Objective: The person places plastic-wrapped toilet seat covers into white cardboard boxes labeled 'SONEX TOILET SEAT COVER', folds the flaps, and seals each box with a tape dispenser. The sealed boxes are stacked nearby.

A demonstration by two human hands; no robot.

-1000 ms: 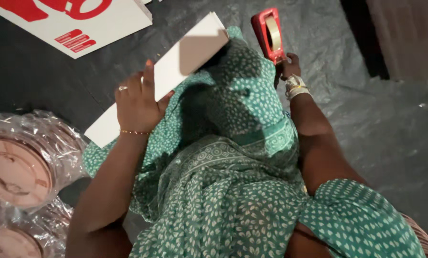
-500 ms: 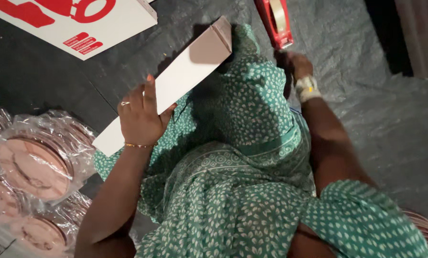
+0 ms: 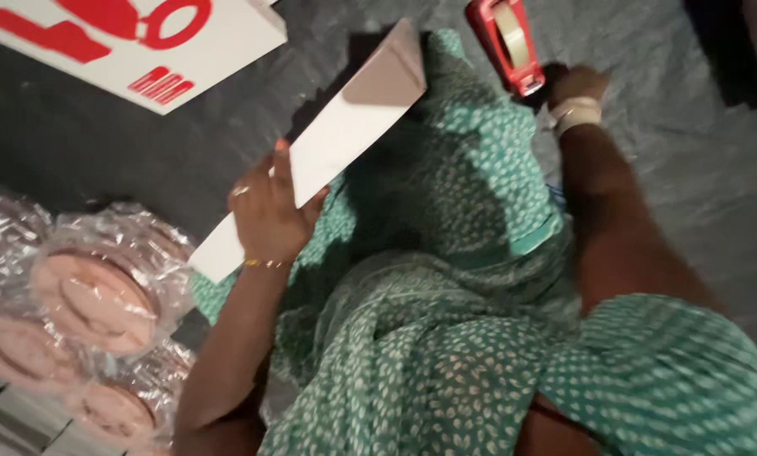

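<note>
Gripping a white box (image 3: pixel 328 152) and red tape dispenser (image 3: pixel 503 42), both hands work over dark sheeting (image 3: pixel 691 169).

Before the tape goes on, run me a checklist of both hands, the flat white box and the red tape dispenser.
1. Left hand grips the long flat white cardboard box: ok, fingers wrapped over its edge.
2. Box supported: ok, it leans tilted across the lap in the green patterned dress.
3. Right hand on the red plastic tape dispenser: ok, held by its lower end.
4. Dispenser touching the box: not ok, they are apart.
5. Loose tape end ready: cannot tell, too blurred.
6. Plastic-wrapped round pink items away from the box: ok, off to the left on the floor.
</note>
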